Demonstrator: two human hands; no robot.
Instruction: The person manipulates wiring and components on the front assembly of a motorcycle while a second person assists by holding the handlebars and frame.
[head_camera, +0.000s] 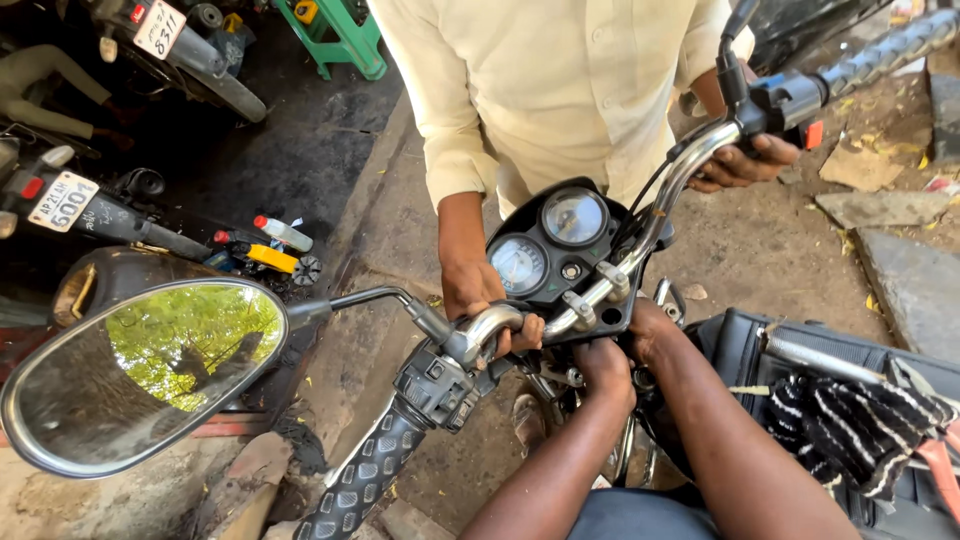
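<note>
The person's left hand and right hand are reaching under the chrome handlebar just behind the 2 round gauges, fingers hidden, so whether they are open or closed cannot be told. A co-worker's hands are gripping and steadying that bar, suggesting clamp work in hand; the next move likely calls for blind, careful fingerwork. At upper left, 2 white rectangular number plates are hanging on parked bikes, and a white bottle with red cap is lying beside them.

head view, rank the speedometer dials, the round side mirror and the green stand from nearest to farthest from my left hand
1. Speedometer dials, just above the left hand.
2. Side mirror, far left, low.
3. Green stand, top, behind the other person.
</note>
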